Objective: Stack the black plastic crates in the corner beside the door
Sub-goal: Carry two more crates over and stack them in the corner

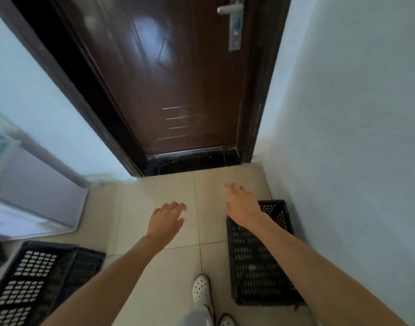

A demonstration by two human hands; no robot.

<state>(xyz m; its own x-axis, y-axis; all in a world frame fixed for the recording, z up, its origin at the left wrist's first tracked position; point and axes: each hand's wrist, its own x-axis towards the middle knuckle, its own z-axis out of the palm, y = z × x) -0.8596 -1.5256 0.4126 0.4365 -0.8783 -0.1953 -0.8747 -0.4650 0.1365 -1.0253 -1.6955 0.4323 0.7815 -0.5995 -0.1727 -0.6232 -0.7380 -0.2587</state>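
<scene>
Black perforated plastic, one crate [256,260] lies on the tiled floor [168,191] against the right wall [354,137], in the corner beside the door [178,90]. I read it as the base of the stack. My right hand [240,201] hangs over its far end, fingers [232,187] spread and holding nothing; my left hand [165,220] hovers over bare tile, fingers [178,205] likewise loose and empty.

The other crates [44,276], at least two nested or leaning together at near left, sit well apart from the corner. I judge the step in hand to be between placements: next I need to turn left, take one by its rim with both hands and bring it squarely down over the base.

A white cabinet [37,191] stands just beyond those crates, and my white shoes [201,290] are beside the base crate, so footing is tight.
</scene>
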